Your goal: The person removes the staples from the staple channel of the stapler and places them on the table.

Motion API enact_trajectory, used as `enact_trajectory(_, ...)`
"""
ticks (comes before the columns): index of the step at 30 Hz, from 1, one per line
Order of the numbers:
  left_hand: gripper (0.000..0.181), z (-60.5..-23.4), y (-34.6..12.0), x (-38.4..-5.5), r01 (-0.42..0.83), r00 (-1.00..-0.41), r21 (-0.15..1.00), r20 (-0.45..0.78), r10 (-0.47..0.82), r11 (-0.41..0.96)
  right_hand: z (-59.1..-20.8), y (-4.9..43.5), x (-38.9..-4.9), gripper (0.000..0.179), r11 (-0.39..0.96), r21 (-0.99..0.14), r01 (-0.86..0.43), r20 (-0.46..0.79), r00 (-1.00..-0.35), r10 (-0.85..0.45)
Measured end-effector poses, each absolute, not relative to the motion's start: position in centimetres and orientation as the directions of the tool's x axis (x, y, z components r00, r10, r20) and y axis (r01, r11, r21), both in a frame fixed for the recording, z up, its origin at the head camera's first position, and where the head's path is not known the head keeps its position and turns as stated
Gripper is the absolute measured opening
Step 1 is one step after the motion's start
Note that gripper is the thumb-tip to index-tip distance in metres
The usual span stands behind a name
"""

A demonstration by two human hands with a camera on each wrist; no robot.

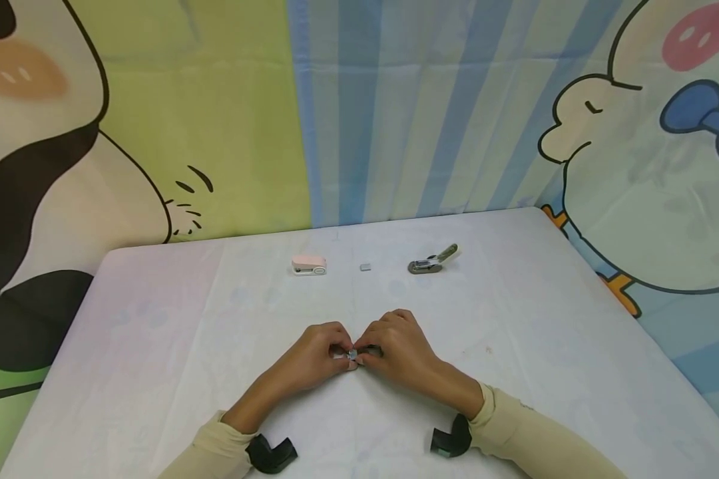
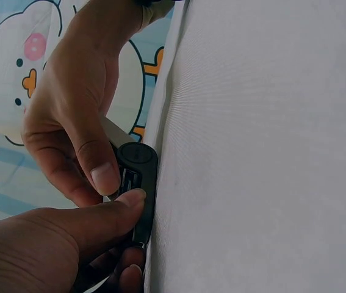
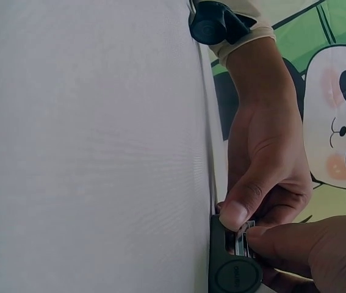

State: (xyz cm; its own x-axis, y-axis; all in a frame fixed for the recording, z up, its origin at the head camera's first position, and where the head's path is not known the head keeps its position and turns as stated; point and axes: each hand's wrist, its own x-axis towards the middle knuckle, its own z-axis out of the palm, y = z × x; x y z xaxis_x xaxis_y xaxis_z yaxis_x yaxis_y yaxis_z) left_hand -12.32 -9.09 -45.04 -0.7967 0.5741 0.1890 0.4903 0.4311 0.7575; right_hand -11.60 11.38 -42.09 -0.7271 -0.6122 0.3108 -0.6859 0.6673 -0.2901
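Note:
In the head view my left hand and right hand meet at the middle of the table. Between them is a small dark green stapler, its inside showing. A metal strip of staples lies in its slot in the right wrist view. My left thumb presses near the slot while the left fingers hold the stapler from beneath. The right hand grips it from the other side, thumb against the metal strip. Fingers hide much of the stapler's lower side.
Farther back on the white table stand a pink stapler, a small grey block of staples and an opened grey-green stapler. A patterned cloth hangs behind the table's back edge.

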Motion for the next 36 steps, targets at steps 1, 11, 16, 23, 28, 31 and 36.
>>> enact_trajectory(1, 0.012, -45.01, -9.09, -12.32, 0.491, -0.797, 0.756, 0.189, 0.573, 0.433, -42.06, 11.35, -11.6, 0.015, 0.66, -0.285, -0.695, 0.317, -0.718, -0.619)
enact_trajectory(11, 0.012, -44.99, -9.27, -12.39, 0.501, -0.795, 0.752, 0.205, 0.57, 0.429, -42.25, 11.03, -11.68, 0.011, 0.607, -0.283, -0.742, 0.389, -0.667, -0.635)
enact_trajectory(16, 0.012, -45.07, -9.27, -12.43, 0.513, -0.789, 0.744, 0.212, 0.577, 0.428, -42.26, 11.07, -11.64, 0.015, 0.617, -0.263, -0.742, 0.376, -0.668, -0.643)
enact_trajectory(23, 0.013, -45.19, -9.32, -12.48, 0.516, -0.787, 0.745, 0.218, 0.577, 0.423, -42.16, 11.22, -11.61, 0.019, 0.644, -0.274, -0.714, 0.328, -0.699, -0.636)
enact_trajectory(28, 0.013, -45.37, -9.3, -12.53, 0.514, -0.784, 0.756, 0.221, 0.58, 0.407, -42.33, 11.78, -11.62, 0.017, 0.65, -0.332, -0.683, 0.317, -0.73, -0.605)
enact_trajectory(31, 0.014, -45.4, -9.27, -12.53, 0.517, -0.782, 0.757, 0.23, 0.579, 0.399, -42.42, 12.01, -11.6, 0.014, 0.647, -0.344, -0.68, 0.317, -0.733, -0.602)
enact_trajectory(36, 0.013, -45.28, -9.22, -12.44, 0.499, -0.791, 0.762, 0.206, 0.576, 0.412, -42.39, 11.98, -11.54, 0.012, 0.648, -0.321, -0.691, 0.327, -0.723, -0.609)
